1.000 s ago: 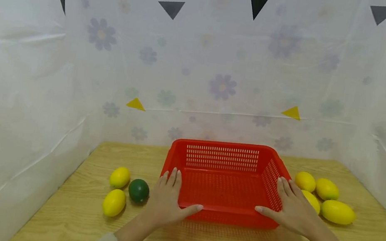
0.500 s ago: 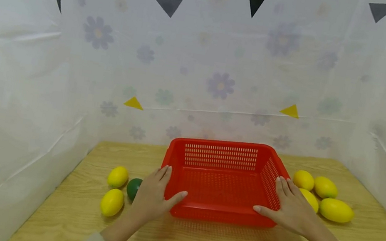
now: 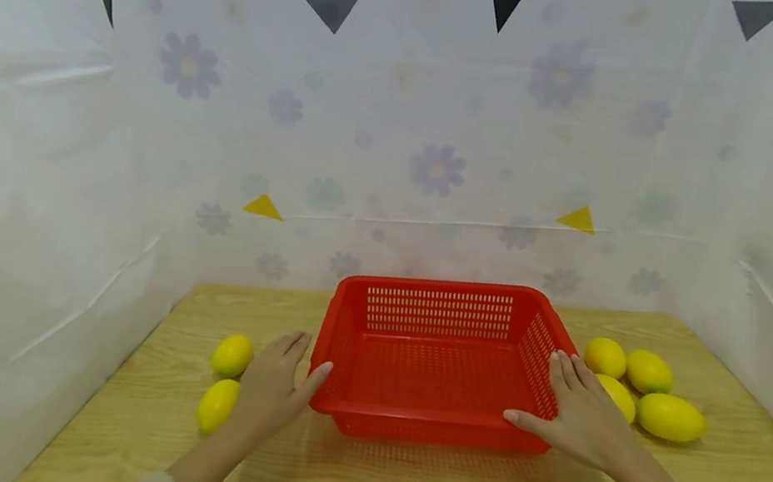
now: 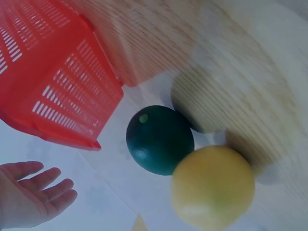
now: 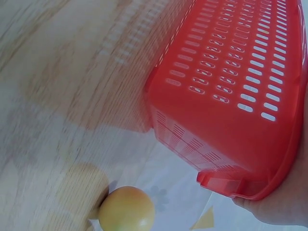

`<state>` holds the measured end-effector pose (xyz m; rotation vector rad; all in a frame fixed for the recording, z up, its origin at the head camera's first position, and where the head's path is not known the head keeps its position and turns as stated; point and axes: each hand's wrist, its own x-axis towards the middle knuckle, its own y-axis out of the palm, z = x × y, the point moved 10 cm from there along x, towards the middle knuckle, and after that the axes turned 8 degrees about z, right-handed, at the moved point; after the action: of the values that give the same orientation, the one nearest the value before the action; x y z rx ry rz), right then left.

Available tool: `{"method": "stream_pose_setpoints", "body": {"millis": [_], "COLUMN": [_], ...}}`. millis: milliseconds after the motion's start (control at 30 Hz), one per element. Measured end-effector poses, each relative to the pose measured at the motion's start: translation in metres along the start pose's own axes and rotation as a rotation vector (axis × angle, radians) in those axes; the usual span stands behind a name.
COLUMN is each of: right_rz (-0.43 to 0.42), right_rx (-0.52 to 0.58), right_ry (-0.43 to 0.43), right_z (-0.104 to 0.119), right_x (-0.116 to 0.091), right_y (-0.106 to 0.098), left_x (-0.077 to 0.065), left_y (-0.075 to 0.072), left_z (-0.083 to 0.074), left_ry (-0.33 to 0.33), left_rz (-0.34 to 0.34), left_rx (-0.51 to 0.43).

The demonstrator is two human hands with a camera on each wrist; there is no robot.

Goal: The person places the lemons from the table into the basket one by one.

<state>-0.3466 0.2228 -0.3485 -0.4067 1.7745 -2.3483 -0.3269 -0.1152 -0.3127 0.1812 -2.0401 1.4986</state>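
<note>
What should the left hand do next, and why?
Maybe the left hand should reach down for the smooth, round, dark green fruit: that hand holds nothing, the fruit lies near the red, slotted plastic basket, and the right hand rests on the basket's rim.

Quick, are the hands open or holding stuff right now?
Left hand: open, holding nothing.
Right hand: open, straight fingers touching the basket.

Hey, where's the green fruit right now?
In the left wrist view, the green fruit lies mid-picture, between the basket and a yellow fruit, on the person's left; in the head view, the left hand hides it.
</note>
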Motion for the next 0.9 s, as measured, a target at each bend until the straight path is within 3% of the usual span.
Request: {"method": "stream_pose_setpoints", "body": {"millis": [200, 433, 667, 900], "right_rz": [0.004, 0.005, 0.006, 0.014], "right_rx": [0.007, 0.003, -0.003, -0.006], "right_ry": [0.005, 0.004, 0.009, 0.014], "right_z": [0.0, 0.001, 0.002, 0.001], "right_x": [0.0, -0.001, 0.0, -0.001], "right_y": [-0.001, 0.0, -0.002, -0.001], "left_x": [-0.005, -0.014, -0.022, -0.03], "left_y": [-0.006, -0.001, 0.002, 0.005], "left_z": [0.013, 0.032, 0.045, 0.057], "left_ry": [-0.005, -0.061, -0.076, -0.11], "left_rz": [-0.005, 0.079, 0.105, 0.196], "left_rx": [0.003, 0.015, 0.06, 0.104]}}
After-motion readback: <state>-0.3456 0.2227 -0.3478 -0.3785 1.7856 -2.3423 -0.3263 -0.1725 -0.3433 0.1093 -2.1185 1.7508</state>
